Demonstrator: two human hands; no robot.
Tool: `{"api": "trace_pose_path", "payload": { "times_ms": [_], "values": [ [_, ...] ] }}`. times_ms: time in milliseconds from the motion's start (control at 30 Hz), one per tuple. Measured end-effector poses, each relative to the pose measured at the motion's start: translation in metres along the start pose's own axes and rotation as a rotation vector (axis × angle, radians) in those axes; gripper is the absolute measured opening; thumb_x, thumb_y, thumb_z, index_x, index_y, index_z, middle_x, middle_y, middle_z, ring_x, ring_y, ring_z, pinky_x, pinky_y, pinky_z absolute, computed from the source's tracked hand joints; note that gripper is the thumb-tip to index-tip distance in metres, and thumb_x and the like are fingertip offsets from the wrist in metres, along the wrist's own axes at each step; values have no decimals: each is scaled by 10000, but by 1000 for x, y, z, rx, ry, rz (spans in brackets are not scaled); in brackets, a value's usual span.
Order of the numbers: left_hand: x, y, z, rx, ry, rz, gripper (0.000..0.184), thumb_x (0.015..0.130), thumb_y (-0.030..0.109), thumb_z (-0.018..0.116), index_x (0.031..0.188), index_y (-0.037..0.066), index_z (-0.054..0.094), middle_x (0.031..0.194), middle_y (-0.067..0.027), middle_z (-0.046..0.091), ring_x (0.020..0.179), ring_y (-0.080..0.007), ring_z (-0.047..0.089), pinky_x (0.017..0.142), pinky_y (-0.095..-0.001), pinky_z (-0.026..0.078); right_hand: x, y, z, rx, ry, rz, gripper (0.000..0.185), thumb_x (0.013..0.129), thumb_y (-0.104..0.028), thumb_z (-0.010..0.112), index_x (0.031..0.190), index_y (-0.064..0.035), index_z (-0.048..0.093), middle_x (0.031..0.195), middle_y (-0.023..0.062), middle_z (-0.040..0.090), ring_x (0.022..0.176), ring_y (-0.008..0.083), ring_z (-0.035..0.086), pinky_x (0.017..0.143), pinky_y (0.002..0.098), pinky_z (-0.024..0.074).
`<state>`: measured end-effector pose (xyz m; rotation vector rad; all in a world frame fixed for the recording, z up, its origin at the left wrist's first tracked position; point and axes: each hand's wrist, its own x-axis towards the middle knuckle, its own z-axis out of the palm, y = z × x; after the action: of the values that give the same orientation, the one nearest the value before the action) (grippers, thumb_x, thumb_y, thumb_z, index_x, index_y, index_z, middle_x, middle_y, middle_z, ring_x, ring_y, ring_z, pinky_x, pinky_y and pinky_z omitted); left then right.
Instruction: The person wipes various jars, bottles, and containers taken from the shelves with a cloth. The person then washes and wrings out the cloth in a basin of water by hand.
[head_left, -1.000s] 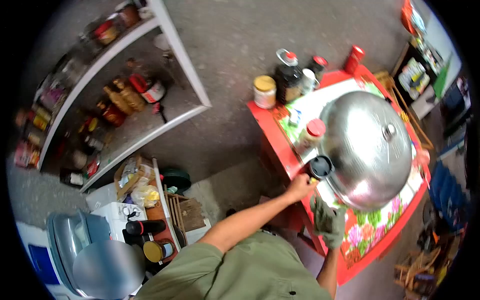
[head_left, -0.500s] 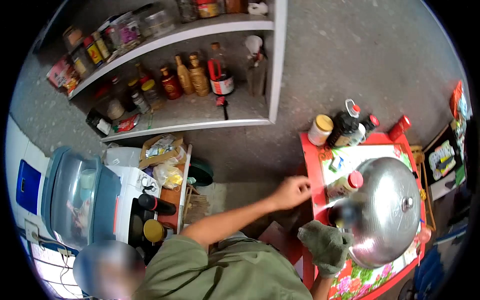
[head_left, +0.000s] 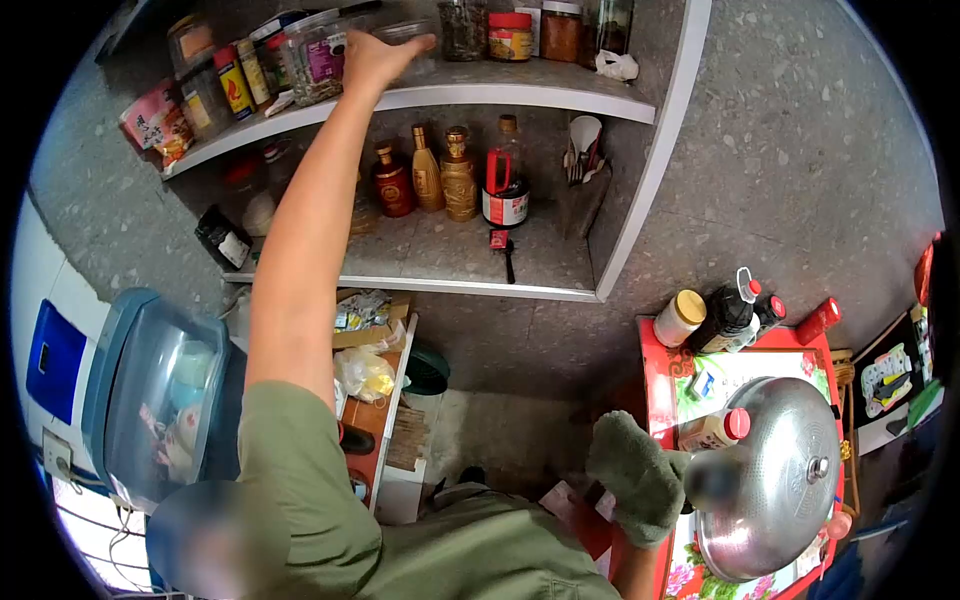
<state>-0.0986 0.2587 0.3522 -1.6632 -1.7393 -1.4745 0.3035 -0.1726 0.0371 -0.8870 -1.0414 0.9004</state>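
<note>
My left hand (head_left: 378, 62) is stretched up to the upper shelf, thumb spread to the right, in front of a clear container (head_left: 408, 62) and beside a jar with a purple label (head_left: 322, 60). No firm grip shows. A thick grey-green cloth or mitt covers my right hand (head_left: 637, 480) at the red table's near edge. Its fingers are hidden. Beside the cloth is a dark, blurred object (head_left: 714, 482), left of a big domed metal lid (head_left: 775, 470). A red-capped jar (head_left: 715, 430) stands by the lid.
Bottles (head_left: 458, 180) and a red-handled bottle (head_left: 505, 185) stand on the lower shelf (head_left: 420, 262). A jar with a yellow lid (head_left: 680, 318) and a dark jug (head_left: 725, 318) are on the red table (head_left: 657, 375). At the left is a blue-grey bin (head_left: 150, 400).
My left hand has gone from the table's edge up and left to the upper shelf. The view has turned toward the shelves. My covered right hand remains beside the dark object.
</note>
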Motion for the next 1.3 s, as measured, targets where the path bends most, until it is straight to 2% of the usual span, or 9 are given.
{"api": "trace_pose_path", "payload": {
  "times_ms": [267,333,433,600,733,900,1000,1067,1300],
  "values": [
    [-16,17,-18,-228,-316,-118,846,634,487,831,1194,-60,510,1065,-191,639,968,-264,638,864,-379,509,16,0,23,-20,122,263,382,794,-35,663,1156,-50,543,1036,37,562,911,185,562,783,328,480],
    [-51,46,-43,-800,-240,160,425,736,109,746,1107,5,567,1034,-78,652,926,-186,630,837,-337,513,22,3,12,-641,-78,16,514,709,-25,709,1198,-46,553,1000,75,581,874,229,574,734,353,466],
    [-134,54,-67,-934,-161,229,687,641,299,860,1165,-5,536,1072,-144,643,975,-203,627,852,-354,507,44,-44,39,-1260,-251,-481,733,548,-44,781,1243,-43,548,967,140,583,830,314,566,664,393,427],
    [-276,88,-117,-1081,-488,25,805,607,147,846,1286,2,439,1199,-108,538,1133,-183,521,971,-344,414,61,-76,63,-1132,-163,-337,644,576,-127,795,1180,-32,594,902,125,630,746,303,568,730,357,460],
    [-361,98,-113,-1024,-674,-80,858,613,164,839,1319,-3,382,1234,-126,517,1175,-219,503,998,-350,390,79,-116,113,-797,-159,130,528,757,-141,680,1257,-30,551,1198,123,595,1096,209,545,911,300,425],
    [-430,128,-105,-642,-848,171,794,636,133,769,1319,-2,388,1270,-216,471,1196,-388,450,1009,-438,368,77,-70,94,-904,-454,-448,462,810,-137,638,1254,-54,540,1360,129,493,1263,263,438,1072,361,306],
    [-451,127,-108,-603,-941,52,704,681,194,775,1293,51,457,1271,-162,476,1163,-312,481,977,-414,391,62,-58,89,-58,-396,115,484,848,-166,580,1304,-26,495,1387,89,470,1253,185,422,1047,311,310],
    [-449,134,-116,-623,-892,253,714,671,132,724,1298,-11,412,1237,-226,476,1147,-414,459,969,-452,394,70,-43,77,-402,-444,-84,471,842,-129,621,1286,-24,508,1367,111,489,1237,224,463,1025,340,364],
    [-465,144,-120,-767,-995,204,803,627,165,812,1303,-4,412,1212,-205,501,1136,-344,502,951,-421,406,87,-7,45,-430,-252,-99,420,848,-109,593,1250,-11,520,1246,98,537,1156,169,489,989,307,376]
  ]
}}
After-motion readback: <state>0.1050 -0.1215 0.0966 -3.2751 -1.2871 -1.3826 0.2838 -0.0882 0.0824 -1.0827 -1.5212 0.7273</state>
